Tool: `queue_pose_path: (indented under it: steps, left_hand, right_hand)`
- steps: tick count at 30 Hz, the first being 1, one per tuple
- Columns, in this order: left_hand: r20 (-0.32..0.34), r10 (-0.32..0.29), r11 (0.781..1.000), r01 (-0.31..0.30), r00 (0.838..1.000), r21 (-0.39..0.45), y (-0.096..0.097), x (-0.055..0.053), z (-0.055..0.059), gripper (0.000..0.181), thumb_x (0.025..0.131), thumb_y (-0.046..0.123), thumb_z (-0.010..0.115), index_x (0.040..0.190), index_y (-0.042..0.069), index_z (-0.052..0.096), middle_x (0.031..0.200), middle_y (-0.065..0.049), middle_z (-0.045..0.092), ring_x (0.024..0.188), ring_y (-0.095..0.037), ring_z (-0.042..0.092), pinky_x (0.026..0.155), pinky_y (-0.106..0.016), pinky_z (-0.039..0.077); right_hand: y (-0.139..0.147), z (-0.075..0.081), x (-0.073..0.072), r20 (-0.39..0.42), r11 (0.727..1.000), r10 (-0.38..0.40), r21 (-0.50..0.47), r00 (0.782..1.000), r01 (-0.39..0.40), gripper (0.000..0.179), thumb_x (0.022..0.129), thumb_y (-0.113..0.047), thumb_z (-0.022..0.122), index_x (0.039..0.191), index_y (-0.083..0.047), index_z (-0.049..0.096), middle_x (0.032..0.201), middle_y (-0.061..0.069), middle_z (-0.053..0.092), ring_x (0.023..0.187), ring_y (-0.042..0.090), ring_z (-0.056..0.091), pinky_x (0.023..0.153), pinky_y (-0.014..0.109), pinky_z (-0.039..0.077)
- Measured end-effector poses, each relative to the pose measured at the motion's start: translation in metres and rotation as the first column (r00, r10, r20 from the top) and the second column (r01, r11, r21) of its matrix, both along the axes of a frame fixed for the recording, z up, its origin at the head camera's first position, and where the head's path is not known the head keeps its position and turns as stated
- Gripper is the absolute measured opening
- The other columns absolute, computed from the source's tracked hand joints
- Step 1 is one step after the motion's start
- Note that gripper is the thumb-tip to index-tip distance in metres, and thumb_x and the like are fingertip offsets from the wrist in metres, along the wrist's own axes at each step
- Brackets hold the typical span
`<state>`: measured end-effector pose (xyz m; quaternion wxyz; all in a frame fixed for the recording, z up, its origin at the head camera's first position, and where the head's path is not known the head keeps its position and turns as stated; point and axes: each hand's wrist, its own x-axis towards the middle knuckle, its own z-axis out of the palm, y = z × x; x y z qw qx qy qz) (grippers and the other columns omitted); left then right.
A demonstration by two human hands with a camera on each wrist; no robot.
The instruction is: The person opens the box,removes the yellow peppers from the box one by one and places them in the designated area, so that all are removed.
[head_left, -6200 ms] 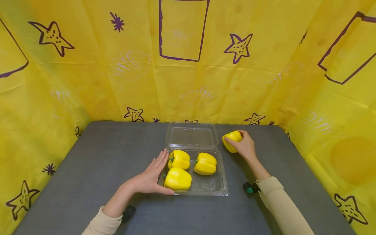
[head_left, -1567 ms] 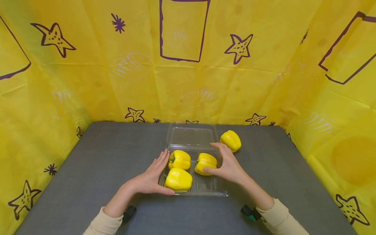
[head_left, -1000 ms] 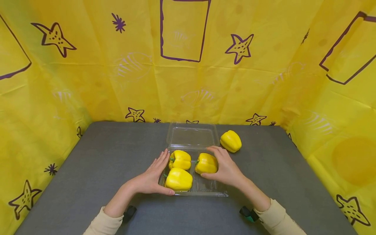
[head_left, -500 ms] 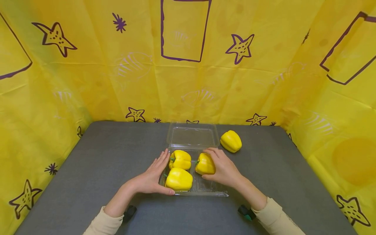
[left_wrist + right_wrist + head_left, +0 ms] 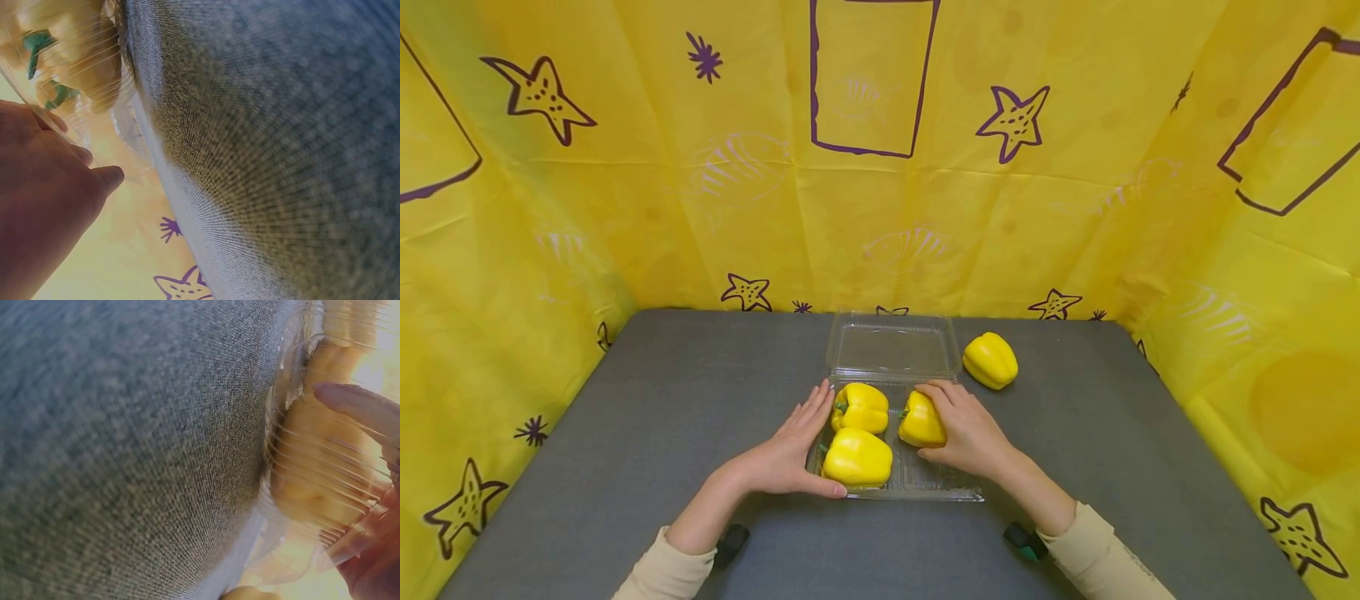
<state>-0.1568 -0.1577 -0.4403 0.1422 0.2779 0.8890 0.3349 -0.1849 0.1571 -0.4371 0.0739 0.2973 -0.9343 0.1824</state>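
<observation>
A clear hinged plastic container (image 5: 917, 493) lies with its lid (image 5: 891, 348) folded back. Two yellow bell peppers, a rear one (image 5: 863, 408) and a front one (image 5: 857, 457), sit along its left side. My left hand (image 5: 782, 457) rests against the container's left wall, fingers straight, thumb at the front edge. My right hand (image 5: 972, 433) grips another yellow bell pepper (image 5: 921, 421) in the rear right of the container, fingers behind it and thumb in front. In the right wrist view this bell pepper (image 5: 319, 469) shows through the clear wall, my thumb (image 5: 353, 403) against it.
One more yellow bell pepper (image 5: 990, 361) lies on the grey table (image 5: 737, 358), right of the lid. Yellow printed cloth (image 5: 880, 200) walls in the table at the back and sides.
My right hand has let go of the bell pepper beside the lid. It has moved left and toward me, and its grip has settled round the container's right-hand bell pepper. My left hand stays put.
</observation>
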Motion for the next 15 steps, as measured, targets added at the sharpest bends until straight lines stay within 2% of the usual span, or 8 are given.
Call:
queue_pose_path:
  steps: [5,15]
  left_hand:
    - [0.001,-0.001,1.0,0.001,1.0,0.003,0.0003,-0.0001,-0.0003,0.132,0.071,0.059,0.079,0.156,0.007,-0.006,0.161,-0.007,-0.018,0.147,-0.025,-0.013,0.116,-0.055,0.0]
    - [-0.004,0.0,1.0,0.0,1.0,-0.004,0.0005,0.0003,0.0004,0.132,0.07,0.059,0.079,0.156,0.007,-0.006,0.161,-0.006,-0.018,0.147,-0.024,-0.013,0.116,-0.054,0.0]
  right_hand:
    - [-0.0012,-0.0005,-0.0005,0.018,1.0,0.004,0.016,1.0,-0.004,0.092,0.063,-0.033,0.092,0.14,-0.011,0.046,0.135,0.009,0.049,0.119,0.027,0.05,0.099,0.045,0.042]
    - [-0.0018,-0.003,-0.002,-0.01,0.999,0.018,0.032,1.0,-0.018,0.094,0.062,-0.03,0.093,0.14,-0.011,0.045,0.134,0.008,0.048,0.117,0.025,0.051,0.096,0.044,0.043]
